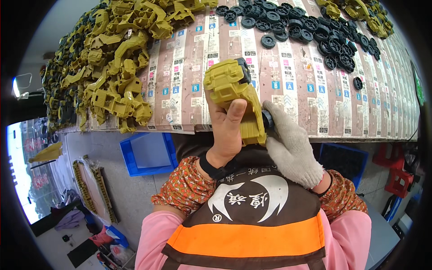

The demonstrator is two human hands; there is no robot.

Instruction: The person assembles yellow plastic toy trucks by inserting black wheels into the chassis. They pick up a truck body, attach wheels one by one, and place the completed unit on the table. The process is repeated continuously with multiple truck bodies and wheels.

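Note:
My bare left hand (226, 135) grips a mustard-yellow plastic toy vehicle body (229, 81), its thumb lying across the body. The toy is held up over the table's front edge, its long side slanting toward me. A black part (245, 71) sits at its far end. My right hand (291, 146), in a pale knitted glove, pinches a black toy wheel (268, 119) against the right side of the body, near its lower end. Fingers and glove partly cover the wheel, so I cannot tell whether it is seated on the body.
A large heap of yellow body parts (114, 81) covers the table's left. Loose black wheels (310, 31) spread at the back right, with one stray wheel (357, 83) nearer. More yellow parts (355, 11) lie far right. Below the edge stand blue bins (128, 157) and red plastic stools (398, 173).

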